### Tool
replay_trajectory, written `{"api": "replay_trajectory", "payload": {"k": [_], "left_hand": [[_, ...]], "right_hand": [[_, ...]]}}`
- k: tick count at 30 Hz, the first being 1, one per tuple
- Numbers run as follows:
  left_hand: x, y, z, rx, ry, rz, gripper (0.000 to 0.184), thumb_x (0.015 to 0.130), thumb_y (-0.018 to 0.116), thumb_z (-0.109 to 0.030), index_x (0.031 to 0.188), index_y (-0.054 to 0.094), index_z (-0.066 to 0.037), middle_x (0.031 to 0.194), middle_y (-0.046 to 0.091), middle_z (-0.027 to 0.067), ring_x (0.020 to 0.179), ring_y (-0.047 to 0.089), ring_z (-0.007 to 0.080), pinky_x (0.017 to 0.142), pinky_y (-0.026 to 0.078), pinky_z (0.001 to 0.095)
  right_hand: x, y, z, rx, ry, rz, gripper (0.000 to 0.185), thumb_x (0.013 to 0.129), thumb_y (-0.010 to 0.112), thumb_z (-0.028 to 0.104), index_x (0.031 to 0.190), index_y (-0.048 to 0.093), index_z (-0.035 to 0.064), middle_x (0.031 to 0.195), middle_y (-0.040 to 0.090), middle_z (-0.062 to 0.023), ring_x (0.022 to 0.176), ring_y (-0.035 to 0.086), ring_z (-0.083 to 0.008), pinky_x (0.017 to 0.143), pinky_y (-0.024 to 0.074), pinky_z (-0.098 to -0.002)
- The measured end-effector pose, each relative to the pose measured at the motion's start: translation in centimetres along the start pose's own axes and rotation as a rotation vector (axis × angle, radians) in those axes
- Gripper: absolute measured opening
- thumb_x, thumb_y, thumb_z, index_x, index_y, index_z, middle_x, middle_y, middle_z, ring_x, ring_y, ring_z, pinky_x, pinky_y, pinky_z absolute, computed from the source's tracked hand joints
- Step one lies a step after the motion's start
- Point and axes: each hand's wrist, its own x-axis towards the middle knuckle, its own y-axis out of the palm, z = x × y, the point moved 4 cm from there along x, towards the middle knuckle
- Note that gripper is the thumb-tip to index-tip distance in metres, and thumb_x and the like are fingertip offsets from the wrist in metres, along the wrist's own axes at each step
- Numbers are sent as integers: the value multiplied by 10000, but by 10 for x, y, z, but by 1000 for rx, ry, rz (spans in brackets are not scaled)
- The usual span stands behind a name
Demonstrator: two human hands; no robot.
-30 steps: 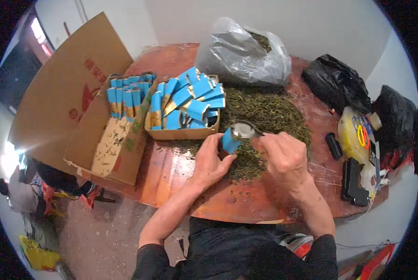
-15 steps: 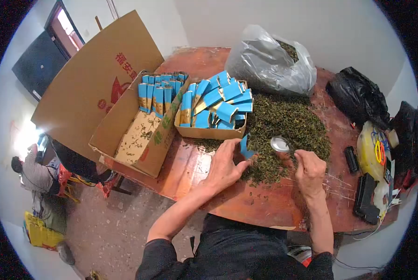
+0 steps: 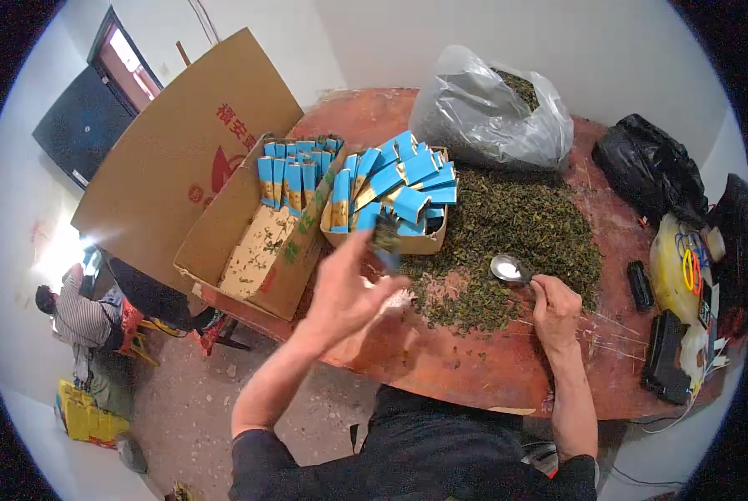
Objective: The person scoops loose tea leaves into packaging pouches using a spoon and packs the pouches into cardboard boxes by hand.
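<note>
Above the left-front edge of the tabletop (image 3: 441,380): left hand (image 3: 340,282), thumb spread, fingers at a blurred blue packet (image 3: 388,256), grip unclear; hold upright against spills. Toward the right edge: right hand (image 3: 556,307) pinches a spoon (image 3: 505,268); carry level.

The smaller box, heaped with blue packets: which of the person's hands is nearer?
Left. The left hand is just in front of the smaller box, holding a blurred packet; the right hand, gripping a spoon, is farther to the right, by the leaf pile.
</note>
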Motion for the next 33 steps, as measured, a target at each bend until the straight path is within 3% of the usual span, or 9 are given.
{"api": "replay_trajectory", "payload": {"k": [2, 6, 12, 16, 23, 33], "left_hand": [[6, -33, -2, 41, 16, -74, 678, 812, 922, -177, 1364, 596, 42, 1006, 767, 134, 891, 739, 193, 809, 589, 345], [23, -89, -3, -10, 51, -248, 532, 836, 867, -102, 1299, 637, 21, 1069, 744, 91, 972, 698, 138, 840, 567, 333], [67, -157, 58, 377, -143, -262, 453, 840, 852, -188, 1184, 660, 35, 937, 748, 112, 863, 716, 166, 796, 570, 334], [90, -171, 113, 462, -282, -188, 436, 832, 859, -218, 1113, 661, 51, 959, 773, 143, 824, 739, 184, 763, 588, 345], [119, -183, 191, 462, -486, -90, 508, 790, 908, -230, 1127, 656, 54, 993, 781, 144, 763, 750, 187, 652, 615, 342], [142, -169, 213, 510, -515, -59, 494, 784, 928, -167, 1152, 670, 39, 992, 784, 152, 796, 769, 212, 667, 631, 369]], "right_hand": [[-1, 1, -2, 15, 10, 4, 61, 908, 746, -20, 960, 713, -18, 880, 749, -174, 769, 748, -340, 666, 580, -402], [-1, -1, -2, 29, 43, 23, 76, 890, 752, -25, 957, 718, -13, 885, 754, -176, 777, 751, -346, 672, 590, -407], [-5, 2, -5, 51, 70, 40, 77, 884, 755, -33, 949, 722, -11, 889, 761, -177, 787, 760, -345, 680, 600, -401], [-7, 3, -9, 63, 87, 57, 82, 878, 758, -40, 946, 727, -7, 892, 765, -174, 782, 762, -341, 682, 603, -406], [-3, 2, -7, 39, 45, 67, 83, 873, 760, -48, 937, 723, -10, 877, 762, -164, 765, 756, -330, 677, 597, -407], [-2, 4, -7, 49, 43, 82, 104, 862, 752, -60, 935, 718, 6, 850, 750, -146, 721, 737, -316, 641, 572, -394]]}}
